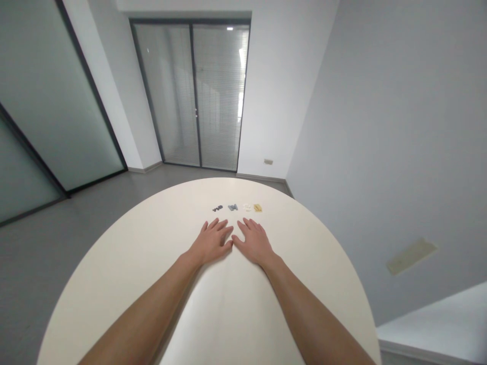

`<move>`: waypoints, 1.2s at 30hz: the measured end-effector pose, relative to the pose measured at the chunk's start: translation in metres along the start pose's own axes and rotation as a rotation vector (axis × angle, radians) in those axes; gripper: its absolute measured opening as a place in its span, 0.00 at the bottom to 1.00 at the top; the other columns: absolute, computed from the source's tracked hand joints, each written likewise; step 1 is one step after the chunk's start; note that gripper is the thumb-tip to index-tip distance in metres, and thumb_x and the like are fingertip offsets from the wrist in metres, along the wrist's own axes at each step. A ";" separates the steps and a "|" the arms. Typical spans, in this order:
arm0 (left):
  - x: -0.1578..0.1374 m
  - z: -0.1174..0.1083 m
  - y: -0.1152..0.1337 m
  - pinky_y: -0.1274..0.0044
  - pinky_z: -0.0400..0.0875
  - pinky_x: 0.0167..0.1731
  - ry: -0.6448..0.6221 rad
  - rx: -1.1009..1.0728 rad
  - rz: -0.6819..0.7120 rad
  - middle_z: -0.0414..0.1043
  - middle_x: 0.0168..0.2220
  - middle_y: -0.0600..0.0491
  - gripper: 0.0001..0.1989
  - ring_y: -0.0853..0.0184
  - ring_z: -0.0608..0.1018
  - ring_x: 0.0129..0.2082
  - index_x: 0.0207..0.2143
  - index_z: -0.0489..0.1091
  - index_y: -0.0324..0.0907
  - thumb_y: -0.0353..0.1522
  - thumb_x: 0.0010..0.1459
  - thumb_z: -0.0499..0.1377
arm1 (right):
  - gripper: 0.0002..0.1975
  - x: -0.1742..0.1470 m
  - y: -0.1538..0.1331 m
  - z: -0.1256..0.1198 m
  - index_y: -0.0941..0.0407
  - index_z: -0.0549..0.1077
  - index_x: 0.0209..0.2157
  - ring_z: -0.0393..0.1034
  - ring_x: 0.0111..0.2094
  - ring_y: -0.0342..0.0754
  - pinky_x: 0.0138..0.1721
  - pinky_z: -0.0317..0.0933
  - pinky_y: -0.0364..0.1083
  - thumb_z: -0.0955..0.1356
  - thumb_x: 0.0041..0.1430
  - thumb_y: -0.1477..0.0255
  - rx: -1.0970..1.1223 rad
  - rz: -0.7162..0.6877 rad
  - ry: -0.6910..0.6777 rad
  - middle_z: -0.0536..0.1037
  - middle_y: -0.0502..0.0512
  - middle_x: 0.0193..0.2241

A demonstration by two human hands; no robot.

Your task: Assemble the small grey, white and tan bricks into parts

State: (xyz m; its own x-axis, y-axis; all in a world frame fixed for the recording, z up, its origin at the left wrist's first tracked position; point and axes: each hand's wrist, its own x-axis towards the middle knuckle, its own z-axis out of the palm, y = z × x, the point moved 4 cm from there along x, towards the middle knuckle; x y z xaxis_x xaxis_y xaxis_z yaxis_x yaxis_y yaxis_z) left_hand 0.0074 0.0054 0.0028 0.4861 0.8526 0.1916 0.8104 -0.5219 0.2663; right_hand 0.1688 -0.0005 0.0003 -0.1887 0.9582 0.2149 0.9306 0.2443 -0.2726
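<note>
My left hand [213, 240] lies on the white table with its fingers spread, holding nothing. Beside it my right hand [253, 240] rests on the tabletop, also with fingers apart and nothing in them. The two thumbs nearly meet. Just beyond my fingertips is a row of small piles: dark pieces [217, 208] at the left, grey-blue pieces [233, 207], white pieces [247, 207], and yellow pieces [257, 208] at the right. The pieces are too small for me to tell their kind.
The round white table [125, 253] spreads out under both arms. Past its far edge stand glass doors with blinds [216, 96]. Frosted glass panels [57, 96] are at the left, and a plain wall [388, 126] rises close on the right.
</note>
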 end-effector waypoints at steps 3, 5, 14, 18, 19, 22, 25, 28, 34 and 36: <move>0.000 0.000 0.000 0.48 0.48 0.64 -0.002 0.008 0.002 0.55 0.68 0.49 0.26 0.48 0.55 0.69 0.63 0.63 0.51 0.42 0.63 0.51 | 0.31 0.000 0.000 -0.001 0.56 0.63 0.64 0.50 0.68 0.59 0.66 0.42 0.58 0.62 0.65 0.56 0.000 -0.004 0.005 0.60 0.62 0.66; 0.000 0.000 0.000 0.48 0.49 0.64 -0.006 0.010 0.001 0.55 0.68 0.49 0.26 0.49 0.55 0.69 0.63 0.63 0.51 0.42 0.63 0.52 | 0.30 -0.001 0.000 -0.002 0.56 0.64 0.64 0.50 0.68 0.59 0.66 0.43 0.58 0.62 0.65 0.56 0.000 -0.005 0.008 0.60 0.62 0.66; -0.001 0.000 0.001 0.48 0.48 0.64 -0.001 0.005 0.004 0.55 0.68 0.49 0.26 0.49 0.55 0.69 0.63 0.63 0.50 0.42 0.63 0.51 | 0.28 -0.002 -0.002 -0.005 0.56 0.65 0.62 0.52 0.67 0.57 0.66 0.44 0.56 0.62 0.65 0.57 0.012 0.002 0.028 0.62 0.62 0.65; -0.001 -0.001 0.001 0.49 0.48 0.64 -0.008 -0.008 -0.003 0.55 0.68 0.49 0.26 0.50 0.55 0.69 0.62 0.64 0.50 0.42 0.63 0.52 | 0.29 0.000 0.005 -0.004 0.57 0.67 0.61 0.51 0.67 0.57 0.66 0.44 0.55 0.62 0.64 0.57 0.007 0.075 0.084 0.61 0.65 0.65; -0.001 -0.001 0.001 0.49 0.47 0.65 -0.007 -0.013 -0.005 0.55 0.68 0.49 0.26 0.50 0.55 0.69 0.62 0.64 0.50 0.42 0.63 0.52 | 0.31 0.001 0.009 -0.004 0.58 0.66 0.62 0.50 0.67 0.59 0.66 0.45 0.56 0.63 0.63 0.55 0.008 0.123 0.096 0.59 0.66 0.66; -0.001 -0.002 0.001 0.49 0.47 0.65 -0.004 -0.030 -0.003 0.56 0.68 0.49 0.26 0.50 0.55 0.69 0.62 0.64 0.51 0.42 0.63 0.53 | 0.46 0.004 0.023 -0.002 0.61 0.58 0.66 0.46 0.68 0.65 0.65 0.45 0.59 0.65 0.56 0.45 0.042 0.289 0.105 0.51 0.70 0.69; -0.001 -0.004 0.002 0.49 0.48 0.65 -0.002 -0.044 0.004 0.56 0.68 0.49 0.25 0.50 0.55 0.69 0.62 0.65 0.51 0.41 0.62 0.53 | 0.61 0.012 0.035 -0.001 0.63 0.49 0.68 0.42 0.69 0.67 0.65 0.44 0.59 0.67 0.45 0.38 0.087 0.372 0.071 0.45 0.73 0.69; -0.002 -0.005 0.002 0.48 0.48 0.64 -0.001 -0.051 0.007 0.56 0.68 0.49 0.25 0.50 0.55 0.69 0.62 0.65 0.50 0.41 0.62 0.53 | 0.66 0.026 0.047 -0.004 0.63 0.45 0.69 0.41 0.69 0.67 0.66 0.44 0.59 0.69 0.40 0.38 0.110 0.408 0.060 0.44 0.73 0.69; 0.000 -0.005 0.000 0.49 0.51 0.64 0.047 -0.072 -0.007 0.62 0.65 0.50 0.21 0.50 0.59 0.67 0.56 0.69 0.49 0.39 0.62 0.54 | 0.56 0.064 0.075 -0.013 0.65 0.51 0.68 0.48 0.68 0.62 0.65 0.47 0.56 0.69 0.49 0.43 0.150 0.407 0.166 0.53 0.73 0.67; 0.002 -0.006 -0.001 0.53 0.56 0.63 0.108 -0.106 -0.025 0.67 0.61 0.50 0.17 0.54 0.65 0.64 0.52 0.71 0.47 0.38 0.62 0.53 | 0.51 0.075 0.077 -0.012 0.67 0.54 0.66 0.51 0.67 0.60 0.65 0.46 0.53 0.66 0.54 0.44 0.146 0.380 0.177 0.58 0.72 0.65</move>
State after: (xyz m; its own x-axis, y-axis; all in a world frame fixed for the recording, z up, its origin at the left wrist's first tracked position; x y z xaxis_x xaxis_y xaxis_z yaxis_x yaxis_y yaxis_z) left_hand 0.0054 0.0073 0.0086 0.4238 0.8605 0.2826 0.7797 -0.5054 0.3696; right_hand 0.2303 0.0886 0.0068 0.2265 0.9470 0.2276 0.8670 -0.0896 -0.4903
